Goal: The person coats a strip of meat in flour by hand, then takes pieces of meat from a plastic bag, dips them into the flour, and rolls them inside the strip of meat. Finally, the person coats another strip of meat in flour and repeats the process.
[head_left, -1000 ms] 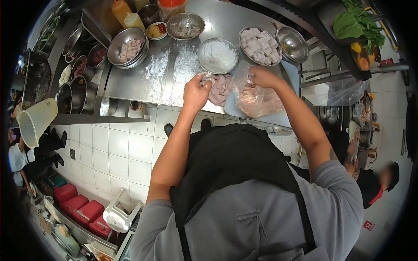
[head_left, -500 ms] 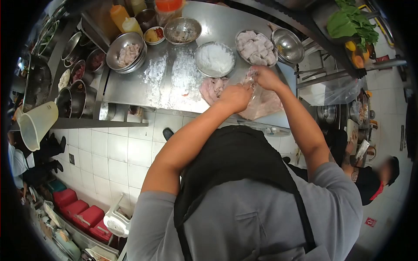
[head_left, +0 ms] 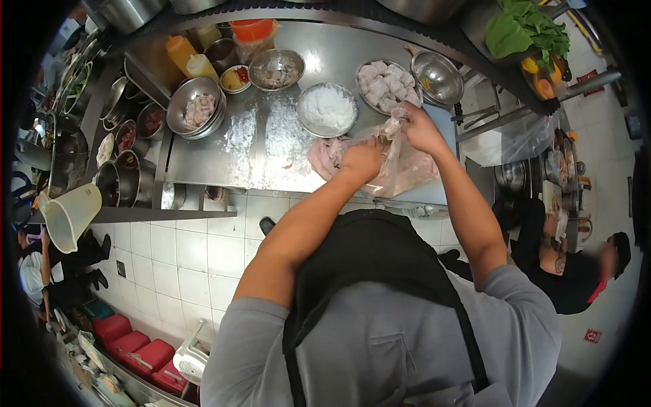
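Both hands are at the neck of a clear plastic bag (head_left: 415, 168) of pale pink meat lying on the board at the counter's front edge. My left hand (head_left: 363, 160) is closed on the bag's near side. Gathered plastic at the top is pinched by my right hand (head_left: 418, 127). Loose raw meat (head_left: 327, 156) lies left of the bag, beside my left hand. Behind it stands a metal bowl of white powder (head_left: 327, 110). Another bowl holds powdered meat pieces (head_left: 388, 84), just beyond my right hand.
White powder (head_left: 239, 139) is spread over the steel counter. Stacked bowls with meat (head_left: 196, 107), squeeze bottles (head_left: 201, 66) and a strainer bowl (head_left: 437, 76) stand around. A shelf (head_left: 298, 12) runs overhead. Co-workers are at far left and right (head_left: 576, 271).
The gathered bag neck stands higher between my hands, with my left hand slightly farther left. The whole view has shifted a little, showing more of the overhead shelf.
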The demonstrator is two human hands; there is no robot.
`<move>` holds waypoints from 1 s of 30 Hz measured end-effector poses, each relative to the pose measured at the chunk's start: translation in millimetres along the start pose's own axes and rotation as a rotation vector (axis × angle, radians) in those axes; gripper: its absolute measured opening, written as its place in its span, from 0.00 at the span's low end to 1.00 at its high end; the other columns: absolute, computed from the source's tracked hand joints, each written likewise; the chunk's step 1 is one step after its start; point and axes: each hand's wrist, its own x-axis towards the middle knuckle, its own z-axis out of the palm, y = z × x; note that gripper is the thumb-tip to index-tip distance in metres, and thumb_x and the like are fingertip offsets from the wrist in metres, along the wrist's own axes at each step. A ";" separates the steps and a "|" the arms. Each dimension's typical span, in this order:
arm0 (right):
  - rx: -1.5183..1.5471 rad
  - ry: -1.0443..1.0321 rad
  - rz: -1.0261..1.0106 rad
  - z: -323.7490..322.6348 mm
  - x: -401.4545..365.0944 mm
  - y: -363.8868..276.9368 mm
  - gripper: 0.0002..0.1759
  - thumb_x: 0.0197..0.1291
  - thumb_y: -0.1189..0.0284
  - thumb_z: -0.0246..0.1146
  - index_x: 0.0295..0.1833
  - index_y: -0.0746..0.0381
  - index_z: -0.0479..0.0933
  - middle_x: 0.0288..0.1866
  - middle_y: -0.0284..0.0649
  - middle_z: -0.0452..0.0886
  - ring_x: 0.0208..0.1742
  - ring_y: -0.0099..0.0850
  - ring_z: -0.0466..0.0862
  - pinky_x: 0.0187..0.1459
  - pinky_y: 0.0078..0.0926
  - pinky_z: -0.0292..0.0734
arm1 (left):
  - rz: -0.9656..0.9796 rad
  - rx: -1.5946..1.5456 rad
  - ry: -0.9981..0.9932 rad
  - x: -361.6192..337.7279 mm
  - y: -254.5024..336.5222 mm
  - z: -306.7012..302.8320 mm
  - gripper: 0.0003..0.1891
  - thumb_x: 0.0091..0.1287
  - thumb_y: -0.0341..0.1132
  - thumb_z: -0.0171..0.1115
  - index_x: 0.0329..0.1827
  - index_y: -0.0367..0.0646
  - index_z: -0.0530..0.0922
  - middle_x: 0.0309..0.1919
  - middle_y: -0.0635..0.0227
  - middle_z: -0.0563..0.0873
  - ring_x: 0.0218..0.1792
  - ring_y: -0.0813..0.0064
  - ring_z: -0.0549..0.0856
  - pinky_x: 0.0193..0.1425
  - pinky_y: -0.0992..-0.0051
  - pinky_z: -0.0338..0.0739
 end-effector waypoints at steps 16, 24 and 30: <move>0.219 0.258 -0.270 -38.4 34.2 -37.5 0.19 0.61 0.78 0.60 0.58 0.71 0.75 0.59 0.45 0.77 0.57 0.35 0.80 0.57 0.33 0.78 | -0.115 -0.215 -0.122 -23.2 2.7 -20.2 0.16 0.55 0.35 0.69 0.47 0.42 0.88 0.49 0.51 0.89 0.51 0.52 0.88 0.54 0.58 0.82; 0.317 0.246 -0.343 -19.6 40.7 -67.0 0.23 0.64 0.78 0.57 0.64 0.71 0.71 0.58 0.46 0.78 0.55 0.35 0.82 0.54 0.32 0.81 | -0.032 -0.227 0.202 -50.9 -37.2 -25.0 0.10 0.52 0.36 0.65 0.29 0.39 0.87 0.33 0.51 0.88 0.37 0.50 0.87 0.43 0.54 0.80; 0.871 0.130 -0.250 26.1 27.1 -154.6 0.15 0.64 0.77 0.59 0.57 0.65 0.75 0.50 0.38 0.82 0.48 0.28 0.84 0.46 0.26 0.83 | -0.303 -0.793 0.804 -106.2 -69.3 -94.1 0.12 0.60 0.25 0.59 0.47 0.37 0.83 0.29 0.53 0.87 0.31 0.52 0.87 0.39 0.61 0.81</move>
